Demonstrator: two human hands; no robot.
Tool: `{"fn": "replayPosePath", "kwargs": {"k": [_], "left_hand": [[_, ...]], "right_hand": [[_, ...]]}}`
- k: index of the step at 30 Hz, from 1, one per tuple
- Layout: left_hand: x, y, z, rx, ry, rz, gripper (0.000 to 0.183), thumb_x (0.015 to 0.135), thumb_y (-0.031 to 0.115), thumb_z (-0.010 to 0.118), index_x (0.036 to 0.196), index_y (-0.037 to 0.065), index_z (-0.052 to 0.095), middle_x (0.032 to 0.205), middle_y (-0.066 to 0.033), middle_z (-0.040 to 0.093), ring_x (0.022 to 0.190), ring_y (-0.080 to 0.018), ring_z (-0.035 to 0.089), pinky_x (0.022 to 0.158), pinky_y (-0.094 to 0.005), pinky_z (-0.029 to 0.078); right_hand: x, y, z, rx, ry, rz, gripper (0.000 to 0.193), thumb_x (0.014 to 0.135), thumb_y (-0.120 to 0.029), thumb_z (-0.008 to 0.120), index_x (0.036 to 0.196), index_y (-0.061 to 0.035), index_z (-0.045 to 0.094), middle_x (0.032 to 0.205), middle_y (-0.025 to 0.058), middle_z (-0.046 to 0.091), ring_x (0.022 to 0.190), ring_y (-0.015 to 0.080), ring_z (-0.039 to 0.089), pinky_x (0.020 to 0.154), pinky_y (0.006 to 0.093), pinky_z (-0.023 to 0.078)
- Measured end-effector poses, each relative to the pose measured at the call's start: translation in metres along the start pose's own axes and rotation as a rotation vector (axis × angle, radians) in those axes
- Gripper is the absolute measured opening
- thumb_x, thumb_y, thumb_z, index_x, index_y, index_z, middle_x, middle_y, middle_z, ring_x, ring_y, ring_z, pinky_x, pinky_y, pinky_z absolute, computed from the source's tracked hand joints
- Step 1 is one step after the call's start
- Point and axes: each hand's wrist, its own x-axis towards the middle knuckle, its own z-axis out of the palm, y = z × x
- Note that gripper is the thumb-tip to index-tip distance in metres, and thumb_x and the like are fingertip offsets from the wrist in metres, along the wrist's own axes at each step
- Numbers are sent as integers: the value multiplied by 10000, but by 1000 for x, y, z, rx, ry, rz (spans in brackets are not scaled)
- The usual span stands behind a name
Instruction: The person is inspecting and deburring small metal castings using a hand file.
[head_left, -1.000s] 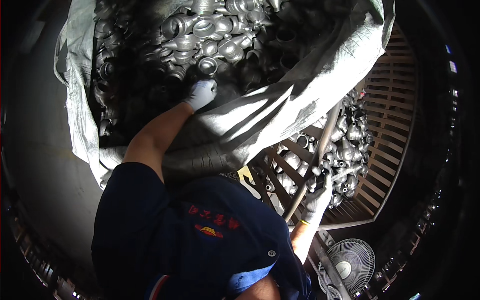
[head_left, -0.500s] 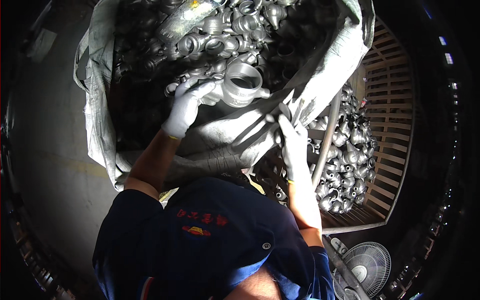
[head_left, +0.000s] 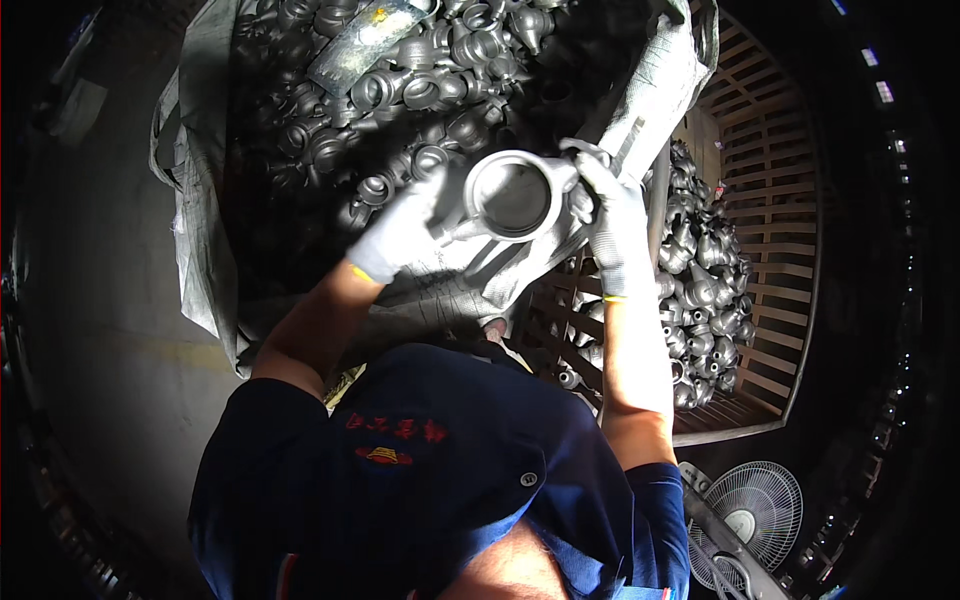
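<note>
A grey metal casting with a wide round opening and a stub on each side hangs over the near edge of a big white woven sack. My right hand, in a white glove, is closed round its upper-right stub. My gloved left hand is beside the lower-left stub; its fingers are blurred, so whether they grip is unclear. Inside the sack lie several similar castings, with a flat, scuffed grey piece on top bearing a yellow spot.
Right of the sack stands a slatted brown metal crate holding a heap of castings. A white-grey fan is at the lower right, next to a dark bar. Grey floor spreads to the left.
The casting has moved right and turned, its opening facing up more. My right hand has risen from the sack's edge onto its stub. My left hand has shifted right and nearer me.
</note>
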Motion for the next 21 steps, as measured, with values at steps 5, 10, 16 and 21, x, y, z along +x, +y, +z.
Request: {"fn": "replayPosePath", "kwargs": {"k": [5, 10, 16, 21], "left_hand": [[2, -26, 5, 490, -232, 301, 525, 799, 205, 672, 1258, 22, 492, 1269, -150, 530, 1148, -292, 544, 991, -401, 454], [0, -18, 9, 363, -216, 275, 563, 859, 237, 633, 1326, -16, 444, 1278, -163, 551, 1141, -267, 569, 1014, -383, 438], [15, 16, 42, -301, -233, 37, 576, 952, 390, 477, 1387, 31, 364, 1376, -104, 459, 1248, -262, 473, 1050, -417, 398], [21, 31, 39, -1235, -298, -276, 605, 872, 316, 594, 1379, 41, 411, 1377, -81, 500, 1312, -201, 423, 1118, -379, 305]], "right_hand": [[4, -13, 13, -214, 23, 24, 288, 892, -195, 593, 1099, -4, 653, 589, -59, 477, 475, 23, 376, 455, 176, 267], [3, -22, 12, -186, -142, -9, 290, 894, -165, 586, 1124, 0, 646, 600, -66, 482, 498, 9, 365, 473, 167, 270], [-2, -15, 15, -165, -103, -94, 301, 908, -151, 585, 1171, -12, 633, 739, -37, 587, 540, 14, 406, 486, 156, 303], [-35, 8, 3, -5, 136, -85, 306, 937, -150, 536, 1175, 30, 604, 912, 78, 705, 517, 11, 430, 458, 149, 335]]}}
